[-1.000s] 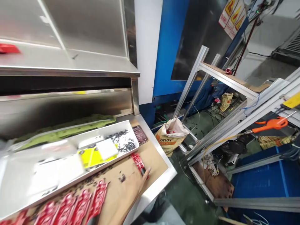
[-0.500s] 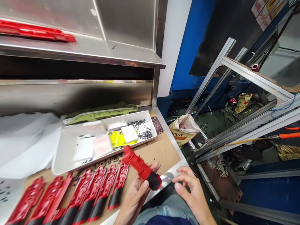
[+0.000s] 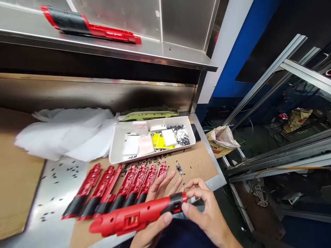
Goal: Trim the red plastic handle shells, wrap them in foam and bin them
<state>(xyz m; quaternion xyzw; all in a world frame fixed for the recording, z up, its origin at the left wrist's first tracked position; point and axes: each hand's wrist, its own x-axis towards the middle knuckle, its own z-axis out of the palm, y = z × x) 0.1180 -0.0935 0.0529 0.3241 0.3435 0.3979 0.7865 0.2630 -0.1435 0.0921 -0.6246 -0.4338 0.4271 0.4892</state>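
A red plastic tool housing (image 3: 144,212) with a black end lies lengthwise across my left hand (image 3: 157,213). The thumb presses on its near side, while the other fingers stretch up behind it. At the black end, near a small square opening, my right hand (image 3: 204,210) grips the housing between thumb and fingers. Whether a small part is also between those fingertips is hidden. Beyond my hands, several red and black housing shells (image 3: 126,186) lie in a row, hollow side up. A small dark metallic piece (image 3: 179,168) rests on the brown mat.
A white tray (image 3: 112,156) holds white blocks, a yellow card and small black parts. Tiny black pieces lie scattered around it. White wrapping sheets (image 3: 77,131) and a cardboard sheet (image 3: 15,165) are left. A red and black shell (image 3: 90,27) sits on the metal shelf; an open sack (image 3: 223,137) stands right.
The housing has turned from slanting to nearly level, its long red end now pointing left. My right hand has closed in on its black end. The view has swung left.
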